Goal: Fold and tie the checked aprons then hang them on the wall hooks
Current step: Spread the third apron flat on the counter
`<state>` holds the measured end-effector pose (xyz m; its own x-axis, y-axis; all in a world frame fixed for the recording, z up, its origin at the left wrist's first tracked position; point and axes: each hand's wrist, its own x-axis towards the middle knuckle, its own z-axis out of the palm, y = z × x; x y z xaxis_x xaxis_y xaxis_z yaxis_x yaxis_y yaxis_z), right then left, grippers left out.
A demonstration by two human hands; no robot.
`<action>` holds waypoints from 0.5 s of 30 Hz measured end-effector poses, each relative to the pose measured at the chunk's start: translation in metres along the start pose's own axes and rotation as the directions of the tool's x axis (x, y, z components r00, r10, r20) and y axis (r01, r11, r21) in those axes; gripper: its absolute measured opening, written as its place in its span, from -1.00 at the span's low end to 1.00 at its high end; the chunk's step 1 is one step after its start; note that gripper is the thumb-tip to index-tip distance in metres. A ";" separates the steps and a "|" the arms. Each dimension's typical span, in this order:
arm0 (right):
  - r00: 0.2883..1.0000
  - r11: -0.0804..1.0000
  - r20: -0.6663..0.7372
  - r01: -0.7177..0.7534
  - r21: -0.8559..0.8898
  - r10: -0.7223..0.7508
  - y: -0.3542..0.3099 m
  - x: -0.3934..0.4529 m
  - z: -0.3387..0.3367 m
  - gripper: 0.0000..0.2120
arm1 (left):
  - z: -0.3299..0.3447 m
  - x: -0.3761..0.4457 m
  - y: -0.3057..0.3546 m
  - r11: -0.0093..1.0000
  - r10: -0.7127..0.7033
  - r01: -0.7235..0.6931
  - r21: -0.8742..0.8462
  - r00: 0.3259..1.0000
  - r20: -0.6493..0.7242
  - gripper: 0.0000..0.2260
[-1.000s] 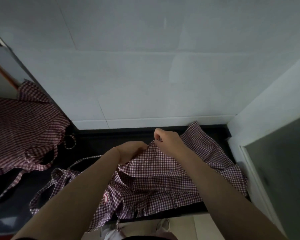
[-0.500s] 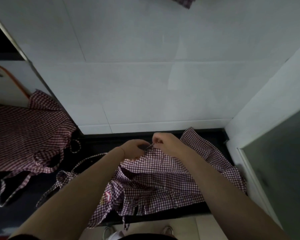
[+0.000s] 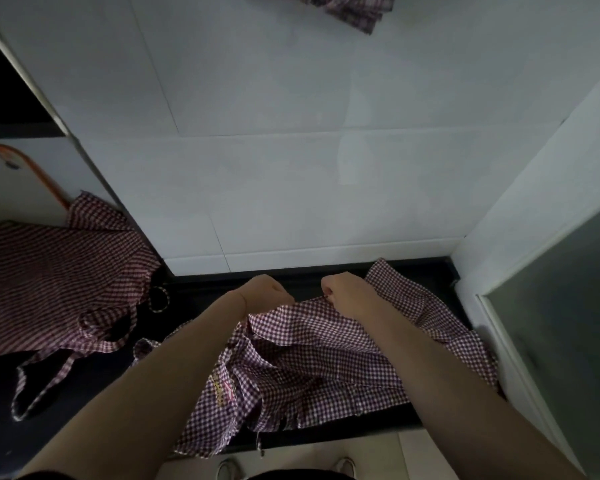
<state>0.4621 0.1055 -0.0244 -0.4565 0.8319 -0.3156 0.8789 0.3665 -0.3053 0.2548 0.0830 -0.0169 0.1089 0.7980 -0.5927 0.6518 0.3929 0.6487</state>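
Now the left hand (image 3: 264,296) and right hand (image 3: 347,296), pinched together earlier, are drawn apart; each pinches the checked apron (image 3: 326,358) edge, at 6 o'clock on the counter (image 3: 413,268). Edge being stretched for folding, presumably.

Both forearms reaching forward; left hand (image 3: 265,294) and right hand (image 3: 349,296) fisted, pinching the apron (image 3: 326,358) top edge.

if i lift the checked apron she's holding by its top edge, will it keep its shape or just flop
Likely flop: the checked apron already lies in soft folds on the dark counter, sagging between the left hand and right hand. It probably weighs little, since pinching fingers alone raise its edge. Its hem overhangs the counter front, so it may slide off.
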 end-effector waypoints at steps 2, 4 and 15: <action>0.999 0.999 -0.049 0.009 0.041 -0.007 -0.004 0.004 0.001 -0.90 | 0.001 0.002 -0.003 1.000 0.006 -0.006 0.020 1.000 -0.008 -0.77; 0.994 0.997 -0.110 0.029 0.066 -0.021 -0.007 0.008 0.001 -0.92 | 0.002 0.006 -0.009 1.000 -0.002 0.002 0.003 1.000 -0.014 -0.70; 0.919 0.943 -0.254 -0.327 -0.067 0.300 -0.020 0.012 0.021 -0.79 | -0.011 -0.016 -0.060 0.749 -0.561 0.323 0.579 0.773 0.295 -0.62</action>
<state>0.4363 0.0994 -0.0412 -0.1206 0.9808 -0.1531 0.9870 0.1019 -0.1243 0.2058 0.0515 -0.0415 -0.0600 0.2617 -0.9633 0.9576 0.2875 0.0185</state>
